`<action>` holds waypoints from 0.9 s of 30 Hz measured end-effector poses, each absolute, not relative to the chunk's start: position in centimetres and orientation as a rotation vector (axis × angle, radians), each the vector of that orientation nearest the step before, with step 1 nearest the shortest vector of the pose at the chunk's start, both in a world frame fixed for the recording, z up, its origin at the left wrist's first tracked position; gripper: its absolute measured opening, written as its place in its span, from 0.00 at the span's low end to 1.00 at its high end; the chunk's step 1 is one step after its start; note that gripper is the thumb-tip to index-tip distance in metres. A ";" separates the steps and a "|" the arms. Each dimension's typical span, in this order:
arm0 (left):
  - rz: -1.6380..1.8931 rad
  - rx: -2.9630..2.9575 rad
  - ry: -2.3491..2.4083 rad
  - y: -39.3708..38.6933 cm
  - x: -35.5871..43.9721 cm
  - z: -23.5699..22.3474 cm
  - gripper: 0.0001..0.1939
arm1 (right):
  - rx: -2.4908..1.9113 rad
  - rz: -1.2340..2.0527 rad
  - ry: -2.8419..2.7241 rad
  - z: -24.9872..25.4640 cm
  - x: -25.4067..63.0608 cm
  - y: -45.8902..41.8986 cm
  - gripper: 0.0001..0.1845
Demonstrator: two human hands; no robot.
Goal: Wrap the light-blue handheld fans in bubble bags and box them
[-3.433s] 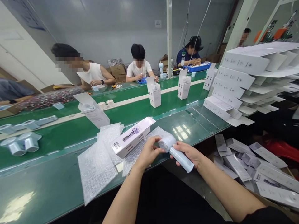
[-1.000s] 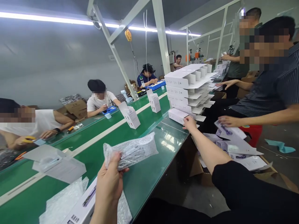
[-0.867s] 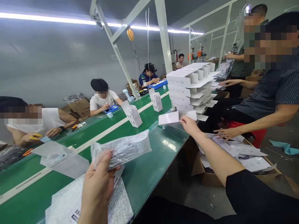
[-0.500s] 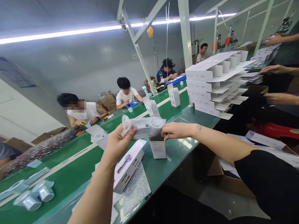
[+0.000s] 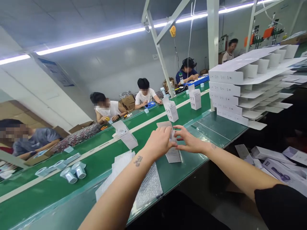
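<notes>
A small white box stands upright on the green table edge, its top flap raised. My left hand is curled over the box's open top, fingers closed on it. From the other side, my right hand pinches the same opening, and the fingertips of both hands meet there. My hands hide what is inside the box. Bubble-wrap sheets lie just under my left forearm.
A tall stack of flat white boxes stands at the right. Upright open boxes ride the green conveyor, with pale cylindrical parts at left. Several people sit across the belt. More flat boxes lie low right.
Half a second ago my left hand held a bubble-wrapped item above the upright box. That item is now out of sight and both hands have come down onto the box's top.
</notes>
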State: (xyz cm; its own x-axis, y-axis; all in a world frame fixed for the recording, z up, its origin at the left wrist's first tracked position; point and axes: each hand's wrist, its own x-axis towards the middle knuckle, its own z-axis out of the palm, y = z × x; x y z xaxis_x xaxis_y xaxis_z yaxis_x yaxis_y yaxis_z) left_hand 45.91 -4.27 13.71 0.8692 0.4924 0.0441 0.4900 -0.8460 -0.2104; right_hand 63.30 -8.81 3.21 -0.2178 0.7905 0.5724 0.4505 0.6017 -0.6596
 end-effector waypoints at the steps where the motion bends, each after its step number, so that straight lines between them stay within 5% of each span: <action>1: 0.015 -2.805 -0.769 -4.5 45.4 12.7 0.24 | -0.997 0.457 -1.838 2.8 63.1 -8.8 0.22; 8: -0.083 -2.855 -0.859 -4.1 43.0 9.0 0.08 | -0.971 0.631 -1.572 1.1 60.2 -8.5 0.33; 14: -0.640 -2.708 -1.195 1.6 30.9 16.9 0.02 | -1.153 0.804 -1.163 0.3 59.8 -10.9 0.22; 17: -0.601 -2.505 -1.399 7.0 22.2 18.6 0.04 | -1.365 0.963 -1.090 -1.2 59.8 -11.2 0.23; 22: -0.374 -2.327 -1.673 15.9 12.1 13.7 0.05 | -1.531 1.004 -1.017 -3.1 57.5 -9.3 0.27; 27: -0.348 -2.319 -1.835 21.9 7.9 9.6 0.02 | -1.565 0.837 -1.194 -4.4 55.7 -7.5 0.17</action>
State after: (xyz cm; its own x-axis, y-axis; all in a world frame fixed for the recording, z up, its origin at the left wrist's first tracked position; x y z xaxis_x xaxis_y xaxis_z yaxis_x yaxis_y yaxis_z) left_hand 7.95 21.86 9.59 0.2185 0.9343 0.2816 0.9726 -0.2321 0.0157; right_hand 55.71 -7.54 -4.44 0.2850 0.9581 0.0299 0.2983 -0.0590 -0.9527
